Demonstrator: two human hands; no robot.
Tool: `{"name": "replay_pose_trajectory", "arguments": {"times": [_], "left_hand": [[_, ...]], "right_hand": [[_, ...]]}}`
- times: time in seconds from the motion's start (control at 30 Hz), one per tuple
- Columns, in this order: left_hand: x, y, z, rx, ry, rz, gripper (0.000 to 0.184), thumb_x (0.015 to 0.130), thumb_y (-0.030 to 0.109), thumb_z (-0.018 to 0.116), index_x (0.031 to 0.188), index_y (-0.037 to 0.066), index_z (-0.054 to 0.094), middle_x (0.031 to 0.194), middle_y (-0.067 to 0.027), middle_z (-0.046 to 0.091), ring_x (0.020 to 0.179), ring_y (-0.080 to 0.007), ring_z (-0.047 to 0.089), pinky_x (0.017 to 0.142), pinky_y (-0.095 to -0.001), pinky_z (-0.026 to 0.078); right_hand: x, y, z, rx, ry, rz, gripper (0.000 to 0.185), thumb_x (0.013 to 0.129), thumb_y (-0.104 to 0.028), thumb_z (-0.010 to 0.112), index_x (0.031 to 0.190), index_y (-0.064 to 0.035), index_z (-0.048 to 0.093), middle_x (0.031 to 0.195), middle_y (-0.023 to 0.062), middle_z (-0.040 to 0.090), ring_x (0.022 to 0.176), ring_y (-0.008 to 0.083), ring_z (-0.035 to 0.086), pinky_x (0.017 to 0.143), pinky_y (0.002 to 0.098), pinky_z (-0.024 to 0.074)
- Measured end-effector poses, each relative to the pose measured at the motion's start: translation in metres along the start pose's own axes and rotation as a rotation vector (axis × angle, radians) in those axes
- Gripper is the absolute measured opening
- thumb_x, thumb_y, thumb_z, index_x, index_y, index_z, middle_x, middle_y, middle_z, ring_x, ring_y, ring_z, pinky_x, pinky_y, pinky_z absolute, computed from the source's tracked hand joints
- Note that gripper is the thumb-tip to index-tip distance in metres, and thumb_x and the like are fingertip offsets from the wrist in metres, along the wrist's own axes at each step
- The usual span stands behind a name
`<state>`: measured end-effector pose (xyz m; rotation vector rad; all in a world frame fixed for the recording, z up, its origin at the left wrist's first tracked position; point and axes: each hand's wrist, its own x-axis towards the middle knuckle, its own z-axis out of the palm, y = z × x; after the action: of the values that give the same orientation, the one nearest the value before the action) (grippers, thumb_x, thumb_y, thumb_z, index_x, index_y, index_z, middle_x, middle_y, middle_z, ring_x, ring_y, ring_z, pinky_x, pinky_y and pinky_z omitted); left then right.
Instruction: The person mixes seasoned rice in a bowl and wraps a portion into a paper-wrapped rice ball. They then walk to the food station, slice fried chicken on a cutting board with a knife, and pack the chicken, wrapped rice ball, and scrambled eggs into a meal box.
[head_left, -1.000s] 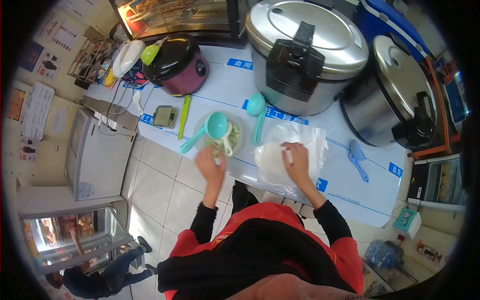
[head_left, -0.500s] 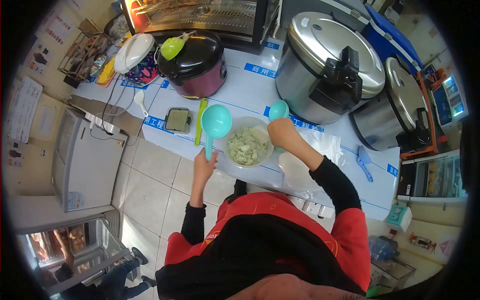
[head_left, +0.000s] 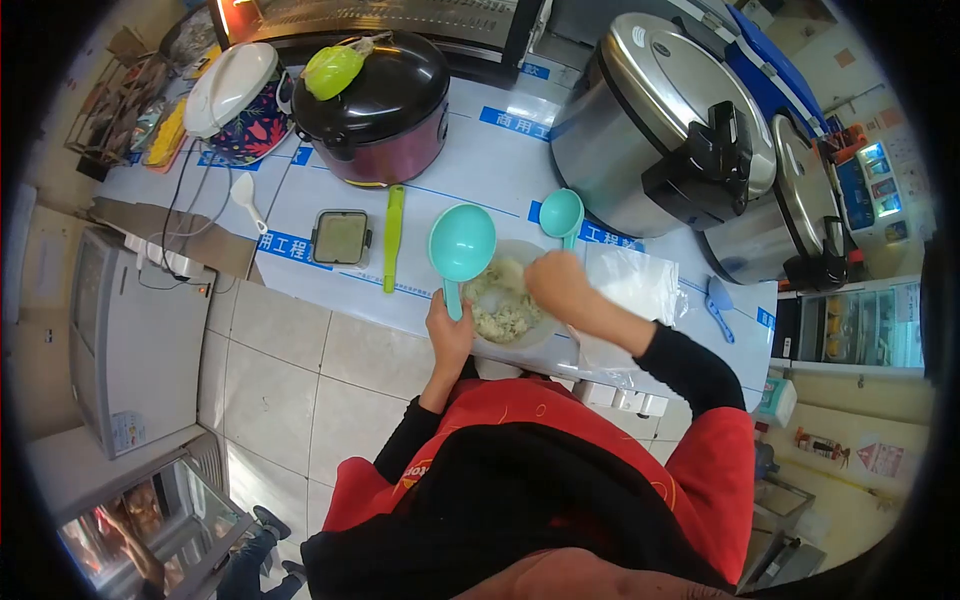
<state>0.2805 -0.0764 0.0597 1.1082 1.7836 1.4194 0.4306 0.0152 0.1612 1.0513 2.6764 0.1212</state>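
My left hand (head_left: pixel 449 328) is closed around the handle of a large turquoise ladle (head_left: pixel 463 243), its round cup partly over a pale bowl (head_left: pixel 544 328). In the bowl lies a rice mixture with green bits (head_left: pixel 503 318). My right hand (head_left: pixel 558 287) makes a fist above the bowl's right side; what it grips, if anything, is hidden. Just beyond that fist is a smaller turquoise ladle (head_left: pixel 561 213), whose handle runs under or behind the hand. Clear plastic bags (head_left: pixel 630 285) lie to the right of the fist.
Left of the ladle are a long green utensil (head_left: pixel 394 238) and a small square container (head_left: pixel 341 238). Behind stand a purple rice cooker (head_left: pixel 385 150), a patterned pot (head_left: pixel 245 115) and a large steel cooker (head_left: pixel 630 140). A blue rice paddle (head_left: pixel 719 310) lies at right.
My left hand has brought the large ladle rightward, closer over the bowl. My right fist has shifted slightly toward the bowl, showing more of the small ladle's handle. The camera view has shifted.
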Motion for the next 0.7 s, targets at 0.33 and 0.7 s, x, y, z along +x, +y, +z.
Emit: {"name": "replay_pose_trajectory", "arguments": {"times": [0.33,0.7], "left_hand": [[0.003,-0.008,0.008,-0.077,-0.053,0.032,0.013,0.076,0.001,0.057,0.085,-0.002,0.049,0.073,-0.0149,0.05,0.067,-0.0292,0.05,0.063,-0.035,0.04],[0.003,-0.006,0.014,-0.125,-0.073,0.041,0.013,0.078,0.001,0.057,0.089,-0.002,0.05,0.076,-0.0129,0.052,0.069,-0.0263,0.051,0.065,-0.0335,0.041]], "right_hand": [[-0.021,0.002,-0.006,0.041,-0.087,-0.296,0.005,0.062,-0.01,0.061,0.059,-0.0122,0.064,0.06,0.0089,0.061,0.059,0.0209,0.062,0.046,0.0321,0.0453],[-0.029,-0.019,0.082,0.841,-0.071,0.291,0.025,0.077,-0.027,0.059,0.073,-0.004,0.067,0.067,0.0174,0.062,0.063,0.0321,0.061,0.058,0.04,0.0465]]}}
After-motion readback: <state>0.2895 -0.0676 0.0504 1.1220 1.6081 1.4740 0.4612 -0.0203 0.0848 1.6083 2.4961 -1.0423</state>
